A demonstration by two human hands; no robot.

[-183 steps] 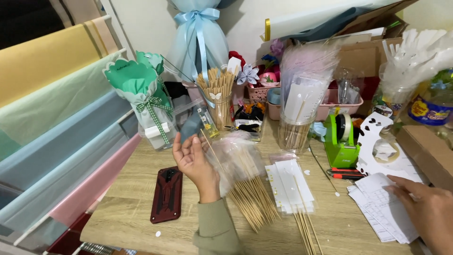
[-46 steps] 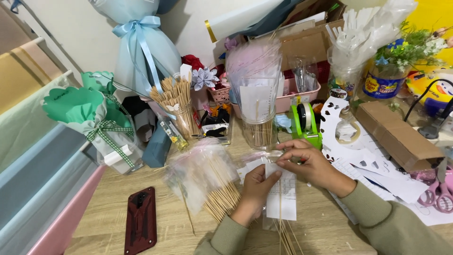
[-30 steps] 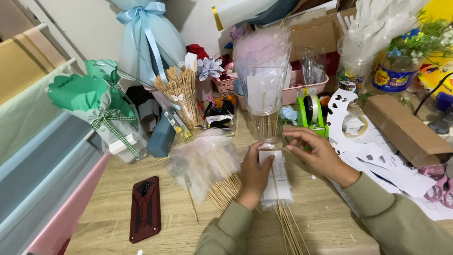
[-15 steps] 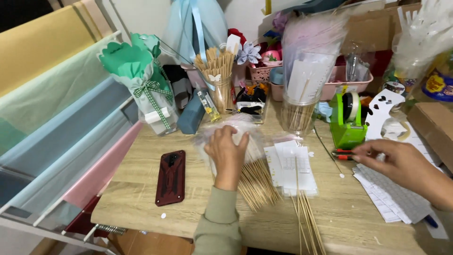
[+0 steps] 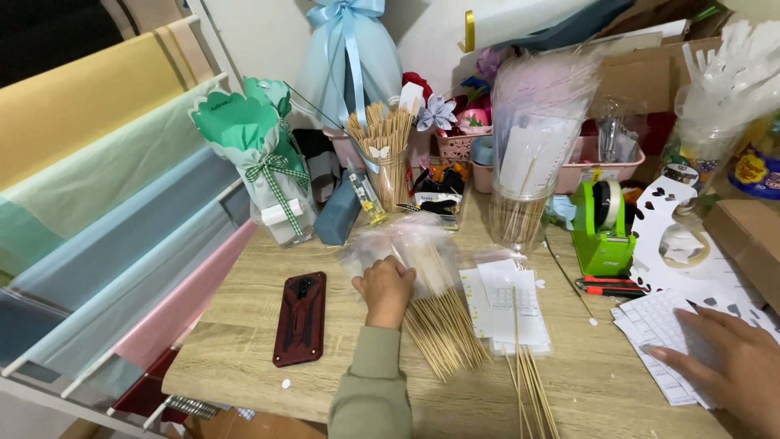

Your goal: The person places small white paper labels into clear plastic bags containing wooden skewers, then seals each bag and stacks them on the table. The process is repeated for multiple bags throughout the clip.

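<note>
My left hand is curled on a clear plastic bag that holds a bundle of bamboo skewers fanned out on the wooden desk. My right hand lies flat, fingers spread, on a stack of white punched paper sheets at the desk's right side. Between the hands lie white sticker sheets, with a few loose skewers across and below them.
A phone in a red case lies left of my hand. Behind stand a green-wrapped bouquet, a cup of sticks, a clear cup, a green tape dispenser and a cardboard box. Coloured paper rolls line the left.
Both hands were together over the sticker sheets with a skewer. They have parted: the left went to the skewer bag, the right swung out to the white paper at the right.
</note>
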